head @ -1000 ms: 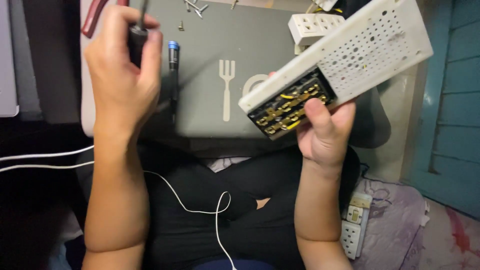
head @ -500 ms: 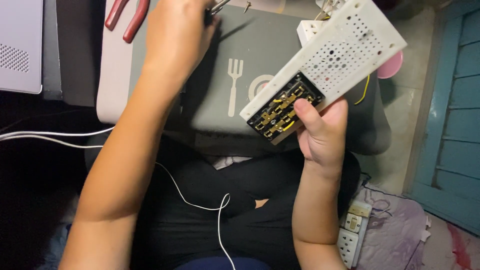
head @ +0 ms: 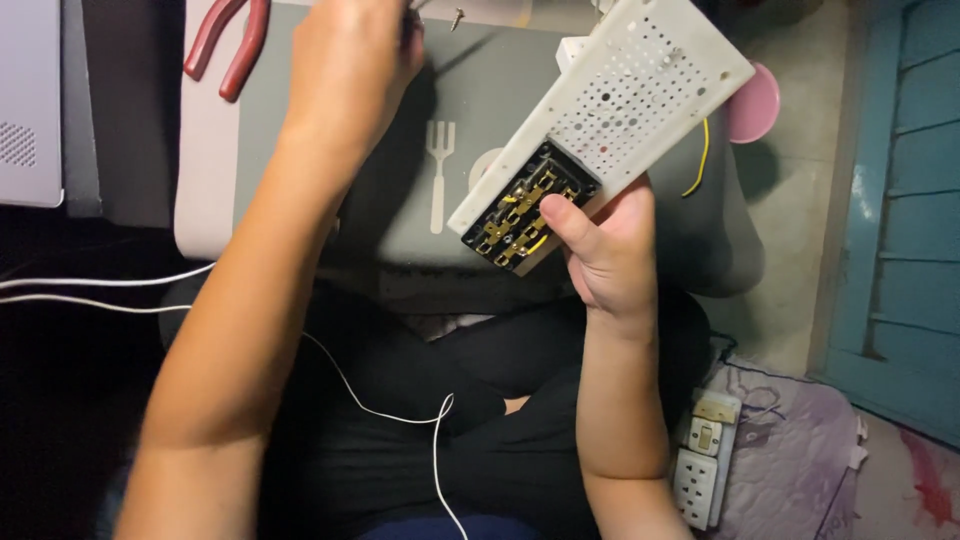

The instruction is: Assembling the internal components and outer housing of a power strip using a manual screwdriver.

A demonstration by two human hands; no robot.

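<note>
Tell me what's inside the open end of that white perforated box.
Inside the white perforated plastic box, held by the right hand: brass contact strips in black housing. Deeper parts are covered.

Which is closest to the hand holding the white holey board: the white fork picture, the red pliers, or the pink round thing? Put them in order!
From the right hand:
1. White fork picture, just to its left on the grey tray.
2. Pink round thing, up and to its right.
3. Red pliers, far off at the top left.

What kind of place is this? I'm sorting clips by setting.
Probably a home floor used as a makeshift repair spot: the person sits cross-legged with a grey tray across the lap, red-handled pliers on it, and an opened socket board in the right hand.
</note>
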